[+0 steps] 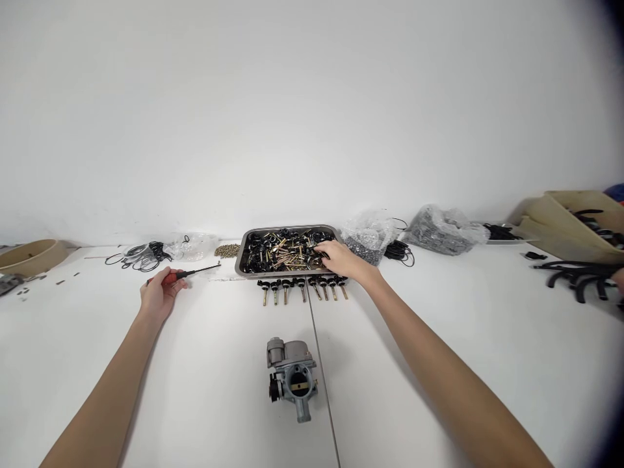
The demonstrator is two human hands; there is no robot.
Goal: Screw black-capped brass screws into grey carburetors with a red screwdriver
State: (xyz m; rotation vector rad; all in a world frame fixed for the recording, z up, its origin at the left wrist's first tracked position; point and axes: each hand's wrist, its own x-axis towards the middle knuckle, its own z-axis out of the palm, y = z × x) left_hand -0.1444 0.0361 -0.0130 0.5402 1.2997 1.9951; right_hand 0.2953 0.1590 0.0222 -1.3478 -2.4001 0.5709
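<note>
A carburetor [291, 378] sits nearest on the table [439, 325]. Farther off, the left hand [158, 294] is wrapped around a screwdriver [185, 274]. The right hand [341, 259] reaches into the tray [241, 257], fingers seemingly pinching a small part, above a row of screws [303, 287].

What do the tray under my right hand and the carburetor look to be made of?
Tray: likely stainless steel, with a shiny reflective rim. Carburetor: apparently cast metal, perhaps aluminium, with a dull matte grey body. Right hand reaches into the tray.
</note>
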